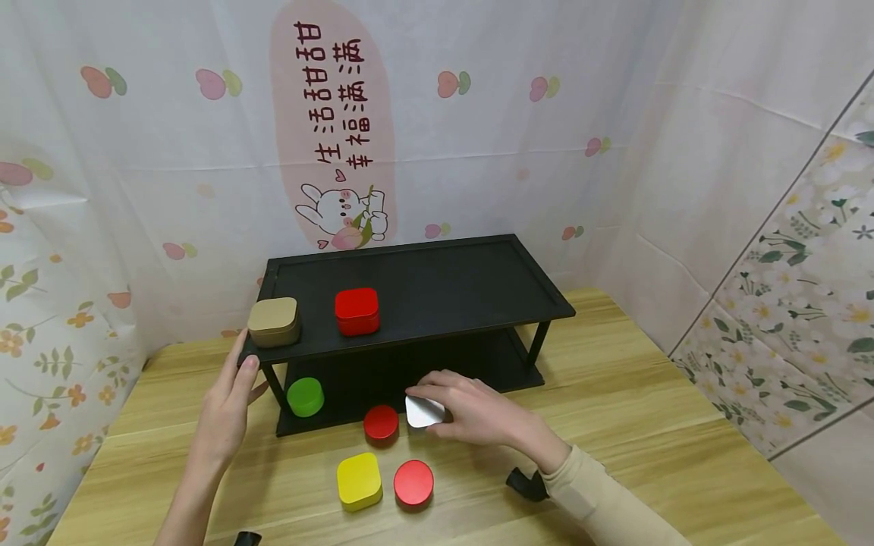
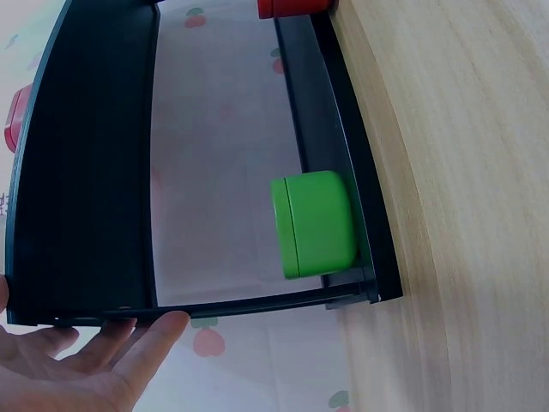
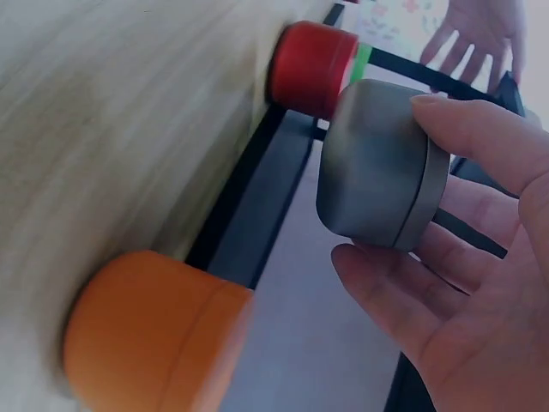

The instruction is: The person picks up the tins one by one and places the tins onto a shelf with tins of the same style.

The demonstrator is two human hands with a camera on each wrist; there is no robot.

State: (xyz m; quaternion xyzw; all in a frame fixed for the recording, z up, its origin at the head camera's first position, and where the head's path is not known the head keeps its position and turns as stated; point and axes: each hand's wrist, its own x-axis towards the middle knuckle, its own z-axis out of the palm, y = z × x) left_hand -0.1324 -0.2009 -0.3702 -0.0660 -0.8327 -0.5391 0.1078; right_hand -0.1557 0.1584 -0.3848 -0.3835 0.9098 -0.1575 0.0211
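Observation:
My right hand (image 1: 471,406) pinches a silver-grey square tin (image 1: 425,411) between thumb and fingers, just in front of the lower level of a black two-level shelf (image 1: 437,284). In the right wrist view that grey tin (image 3: 373,163) is tilted, with its lid seam facing the palm. My left hand (image 1: 228,402) touches the shelf's left end. Its fingers (image 2: 154,343) lie fairly straight along the upper end edge. A beige tin (image 1: 275,322) and a red square tin (image 1: 357,311) sit on the top level. The green tin (image 1: 305,396) stands on the lower level.
In front of the shelf, a round red tin (image 1: 381,423), a yellow square tin (image 1: 359,481) and another round red tin (image 1: 413,482) stand on the wooden table (image 1: 635,425). The right wrist view shows an orange-looking round tin (image 3: 146,335). Patterned curtains (image 1: 478,121) hang behind.

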